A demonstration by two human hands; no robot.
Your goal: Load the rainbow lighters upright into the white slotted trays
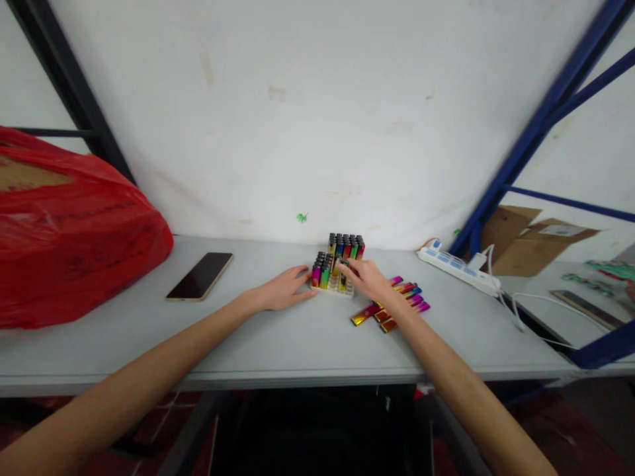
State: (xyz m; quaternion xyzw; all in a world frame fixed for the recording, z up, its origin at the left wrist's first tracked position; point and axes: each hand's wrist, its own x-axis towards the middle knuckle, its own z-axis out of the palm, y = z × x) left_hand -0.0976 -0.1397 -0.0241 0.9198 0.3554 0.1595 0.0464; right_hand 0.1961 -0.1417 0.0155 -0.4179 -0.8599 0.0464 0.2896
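Colourful lighters (321, 272) stand upright in rows on a pale tray with round holes (333, 291). My left hand (286, 289) lies at the tray's left side, fingers spread, its fingertips close to the tray edge. With my right hand (366, 276) I pinch the top of a yellow-green lighter (342, 281), which is upright over the tray's front right part. Whether it is fully seated in a hole I cannot tell. Just behind the tray stands a block of more upright lighters (346, 246). A loose pile of shiny lighters (389, 316) lies partly under my right forearm.
A dark-screened phone (200, 276) lies left on the grey table (278, 344). A bulging red plastic bag (74, 238) fills the far left. On the right are a white power strip (459, 270) with cables, a blue metal frame (533, 142) and a cardboard box (526, 244).
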